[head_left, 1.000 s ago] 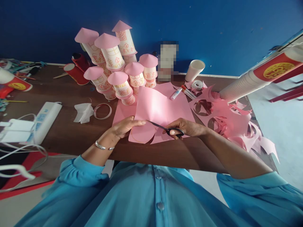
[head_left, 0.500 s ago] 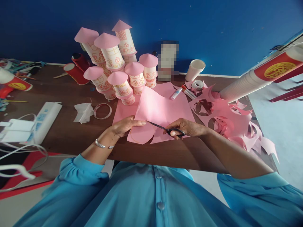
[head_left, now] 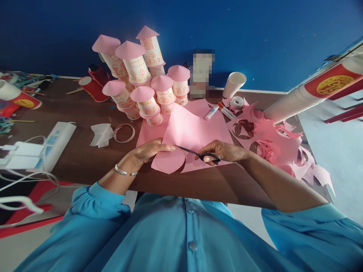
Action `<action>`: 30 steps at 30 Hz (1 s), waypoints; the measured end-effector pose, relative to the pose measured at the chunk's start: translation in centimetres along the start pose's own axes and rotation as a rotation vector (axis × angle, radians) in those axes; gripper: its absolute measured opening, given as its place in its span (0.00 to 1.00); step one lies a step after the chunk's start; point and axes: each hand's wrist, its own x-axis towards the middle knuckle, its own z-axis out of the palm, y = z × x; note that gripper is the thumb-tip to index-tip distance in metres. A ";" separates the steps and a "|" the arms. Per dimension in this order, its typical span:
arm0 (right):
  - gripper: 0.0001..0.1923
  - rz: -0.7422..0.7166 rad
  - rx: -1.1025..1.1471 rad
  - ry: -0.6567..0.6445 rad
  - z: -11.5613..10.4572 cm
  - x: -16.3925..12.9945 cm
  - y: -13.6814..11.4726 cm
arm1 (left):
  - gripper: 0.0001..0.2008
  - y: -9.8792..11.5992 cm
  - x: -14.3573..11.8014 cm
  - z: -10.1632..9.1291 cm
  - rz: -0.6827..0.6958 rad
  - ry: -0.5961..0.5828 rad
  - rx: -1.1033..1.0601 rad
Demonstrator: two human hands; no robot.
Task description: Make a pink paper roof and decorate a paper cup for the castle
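My left hand (head_left: 151, 149) grips the near left edge of a pink paper sheet (head_left: 193, 130), raised over the brown table (head_left: 85, 158). A rounded, nearly cut-out part of the sheet (head_left: 168, 161) hangs below my thumb. My right hand (head_left: 222, 150) holds black scissors (head_left: 198, 154), their blades pointing left into the sheet, close to my left fingers. A second pink sheet lies flat under the raised one.
A cluster of paper-cup towers with pink cone roofs (head_left: 141, 75) stands behind the sheet. Pink paper offcuts (head_left: 272, 143) lie at right, with markers (head_left: 224, 110), a tape roll (head_left: 236, 102) and a white cup (head_left: 234, 84). A power strip (head_left: 53, 145) and cables sit at left.
The rounded part of the sheet has turned slightly and hangs lower and freer. The scissors have moved a little further along the cut. Both hands stay in place.
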 end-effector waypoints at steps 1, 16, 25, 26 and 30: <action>0.30 0.007 0.000 0.003 0.0 0.0 0.0 | 0.18 0.0 0.0 0.0 -0.002 -0.002 0.000; 0.26 0.045 -0.063 -0.007 -0.6 0.7 -0.5 | 0.18 0.1 0.0 -0.3 -0.016 -0.108 0.007; 0.27 0.116 -0.083 -0.016 -0.8 0.5 -1.5 | 0.22 -0.1 0.1 -0.6 -0.040 -0.137 0.050; 0.27 0.123 -0.083 -0.015 -0.8 0.6 -1.5 | 0.22 -0.1 0.1 -0.6 -0.030 -0.143 0.053; 0.26 0.137 -0.101 -0.019 -0.6 0.8 -1.8 | 0.21 0.0 0.1 -0.7 0.016 -0.186 0.080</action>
